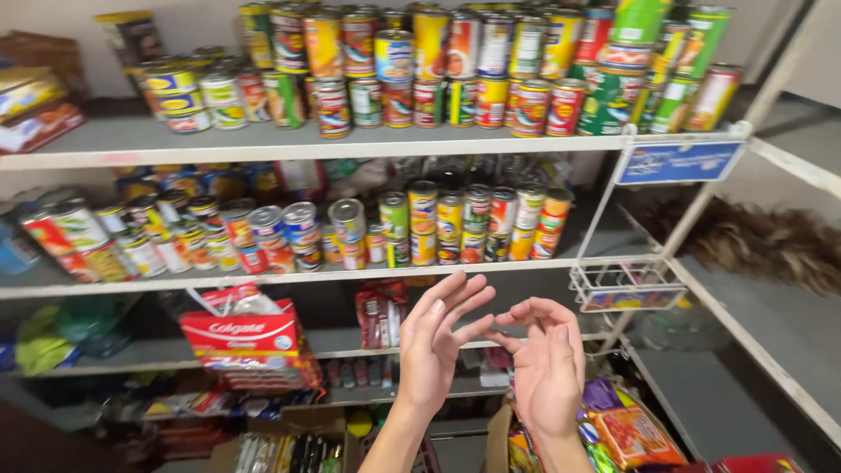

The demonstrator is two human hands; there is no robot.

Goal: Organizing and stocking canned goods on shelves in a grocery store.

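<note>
Hands up in front of me now, both empty: my left hand [435,343] is spread wide with fingers fanned, my right hand [545,355] loosely open with fingers curling, the two just beside each other, palms facing. I've got them below the middle shelf [289,277], where rows of tin cans [438,223] stand, with a red toothpaste carton [248,343] off to the left.

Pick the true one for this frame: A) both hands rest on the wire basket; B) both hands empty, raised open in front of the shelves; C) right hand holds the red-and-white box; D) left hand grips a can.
B: the left hand and right hand are both open with fingers spread, palms facing each other, holding nothing, below the shelf of cans.
</note>
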